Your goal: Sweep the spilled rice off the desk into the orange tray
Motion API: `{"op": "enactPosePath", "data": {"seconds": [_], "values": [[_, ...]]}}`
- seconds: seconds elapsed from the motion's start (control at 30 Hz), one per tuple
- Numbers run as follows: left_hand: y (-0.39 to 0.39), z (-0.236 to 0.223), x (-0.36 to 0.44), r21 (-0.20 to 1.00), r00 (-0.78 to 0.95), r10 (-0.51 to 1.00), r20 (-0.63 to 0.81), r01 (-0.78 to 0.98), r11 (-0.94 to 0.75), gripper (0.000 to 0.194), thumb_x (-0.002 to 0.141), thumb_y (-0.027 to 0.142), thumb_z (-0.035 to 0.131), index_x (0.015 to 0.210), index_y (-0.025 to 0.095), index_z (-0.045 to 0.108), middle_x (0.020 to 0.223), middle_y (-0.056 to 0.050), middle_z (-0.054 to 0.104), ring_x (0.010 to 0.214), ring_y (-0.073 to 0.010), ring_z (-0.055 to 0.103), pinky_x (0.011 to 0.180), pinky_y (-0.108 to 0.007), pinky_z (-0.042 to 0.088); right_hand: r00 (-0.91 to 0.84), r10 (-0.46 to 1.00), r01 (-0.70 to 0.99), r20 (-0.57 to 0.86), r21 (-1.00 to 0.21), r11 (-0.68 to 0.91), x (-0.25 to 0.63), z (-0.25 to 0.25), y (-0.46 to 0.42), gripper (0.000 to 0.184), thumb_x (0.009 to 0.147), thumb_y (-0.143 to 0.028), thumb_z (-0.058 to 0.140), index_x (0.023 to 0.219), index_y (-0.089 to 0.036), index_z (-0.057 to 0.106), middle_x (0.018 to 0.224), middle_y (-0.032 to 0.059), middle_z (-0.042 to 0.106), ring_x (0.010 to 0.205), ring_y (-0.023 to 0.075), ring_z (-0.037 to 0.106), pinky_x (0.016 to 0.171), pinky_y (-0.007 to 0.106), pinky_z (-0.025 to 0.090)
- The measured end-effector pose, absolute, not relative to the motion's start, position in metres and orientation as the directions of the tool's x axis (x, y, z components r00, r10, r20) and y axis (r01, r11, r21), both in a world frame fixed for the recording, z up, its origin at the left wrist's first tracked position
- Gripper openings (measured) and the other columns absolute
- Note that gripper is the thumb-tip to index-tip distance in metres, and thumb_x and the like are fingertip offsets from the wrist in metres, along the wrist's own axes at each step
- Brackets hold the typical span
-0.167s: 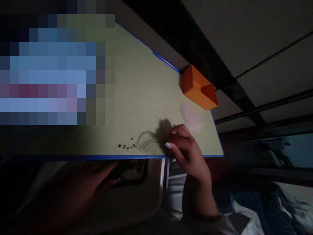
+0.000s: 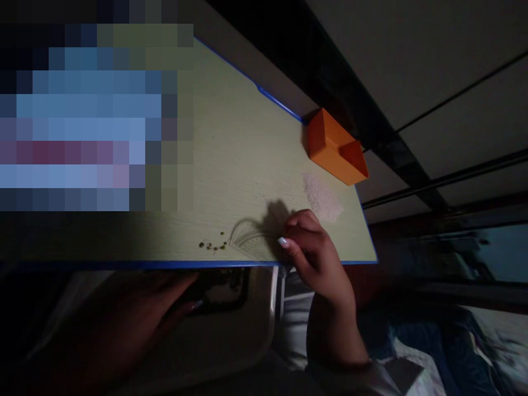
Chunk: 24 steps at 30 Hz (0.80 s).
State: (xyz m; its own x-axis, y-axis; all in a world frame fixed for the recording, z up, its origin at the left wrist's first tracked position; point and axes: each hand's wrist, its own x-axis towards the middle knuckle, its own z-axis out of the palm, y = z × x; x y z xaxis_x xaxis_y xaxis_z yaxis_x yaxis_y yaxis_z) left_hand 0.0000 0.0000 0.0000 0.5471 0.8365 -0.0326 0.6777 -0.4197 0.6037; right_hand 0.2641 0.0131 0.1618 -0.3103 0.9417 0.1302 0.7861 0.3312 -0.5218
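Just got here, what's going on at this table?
The right hand is curled at the near edge of the table, beside a fan-shaped piece; whether it grips anything is unclear. The left hand is below the edge, in shadow. Small dark beads lie left of the fan, with a pinkish patch and an orange bin farther back.

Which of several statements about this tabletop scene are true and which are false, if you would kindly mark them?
1. An open orange box stands on the pale, blue-edged table. True.
2. The pale pink granular heap is inside the box. False: the heap is on the table.
3. The right hand is beside a see-through, fan-shaped piece. True.
4. The left hand rests on the tabletop. False: the left hand is below the table's near edge in view.
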Motion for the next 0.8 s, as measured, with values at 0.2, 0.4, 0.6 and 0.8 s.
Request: {"op": "enactPosePath", "data": {"seconds": [0.2,0.4,0.6,0.8], "values": [[0.003,0.007,0.000,0.540,0.622,0.783,-0.011,0.663,-0.519,0.046,0.089,0.052,0.033,0.128,0.039,0.054,0.128,-0.003,0.065,0.110,-0.0259,0.064,0.092,-0.050,0.052,-0.287,0.946,0.791,0.147,-0.521,0.321,0.258,0.160,0.014,0.028,0.092,-0.023,0.049,0.065,-0.020,0.045,0.084,0.0035,0.051,0.091,0.0176,0.048,0.084,0.035,0.039],[0.002,0.005,0.000,0.498,0.624,0.781,0.032,0.667,-0.554,0.047,0.089,0.051,0.033,0.127,0.037,0.056,0.127,-0.003,0.066,0.109,-0.0286,0.065,0.090,-0.052,0.053,-0.247,0.954,0.813,0.169,-0.499,0.299,0.260,0.158,0.015,0.026,0.093,-0.024,0.048,0.067,-0.021,0.047,0.081,0.0029,0.052,0.088,0.0172,0.049,0.082,0.034,0.040],[-0.001,-0.002,-0.003,0.473,0.625,0.780,0.023,0.681,-0.559,0.045,0.090,0.049,0.037,0.130,0.038,0.053,0.129,-0.002,0.064,0.108,-0.0293,0.065,0.089,-0.053,0.053,-0.112,0.956,0.900,0.272,-0.381,0.214,0.273,0.150,0.023,0.028,0.093,-0.024,0.046,0.066,-0.020,0.050,0.079,0.0046,0.054,0.083,0.0179,0.049,0.076,0.034,0.040],[0.002,0.002,-0.003,0.451,0.634,0.769,0.082,0.664,-0.596,0.044,0.090,0.049,0.035,0.129,0.040,0.053,0.127,0.001,0.065,0.108,-0.0261,0.065,0.087,-0.049,0.055,-0.070,0.935,0.952,0.347,-0.256,0.166,0.283,0.150,0.030,0.027,0.093,-0.023,0.044,0.067,-0.021,0.050,0.077,0.0053,0.055,0.080,0.0197,0.048,0.074,0.035,0.039]]}}
